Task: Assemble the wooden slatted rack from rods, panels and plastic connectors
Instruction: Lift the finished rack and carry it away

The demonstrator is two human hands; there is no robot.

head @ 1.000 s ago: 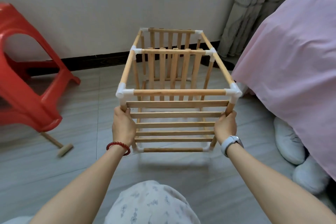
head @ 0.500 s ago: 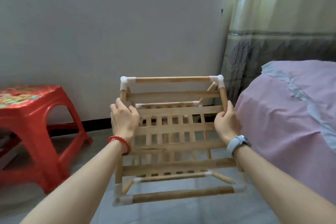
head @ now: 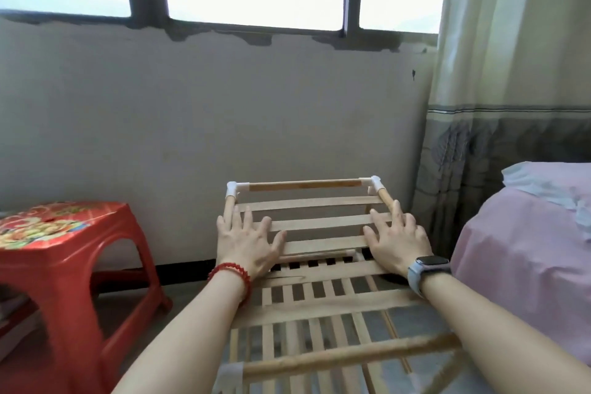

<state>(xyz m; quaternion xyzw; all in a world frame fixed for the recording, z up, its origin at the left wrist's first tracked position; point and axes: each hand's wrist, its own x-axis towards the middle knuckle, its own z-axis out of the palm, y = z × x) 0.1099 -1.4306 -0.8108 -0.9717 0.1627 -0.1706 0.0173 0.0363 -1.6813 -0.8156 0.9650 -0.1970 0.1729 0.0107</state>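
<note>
Left hand (head: 248, 245) lying flat, fingers spread straight, pressing on top slats of rack (head: 315, 269). Right hand (head: 398, 241) doing same on right side, palm down, fingers extended. Rack sitting between both forearms, long axis running away from person toward wall (head: 224, 125); far rod (head: 303, 185) crosswise, white connector (head: 232, 189) at corner. Red stool (head: 64, 253) standing left, pink bed (head: 527, 243) right.

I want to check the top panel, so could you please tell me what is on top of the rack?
Both hands, left hand and right hand, lie flat on the rack's top slats. The slat parts beneath the palms are covered.
</note>
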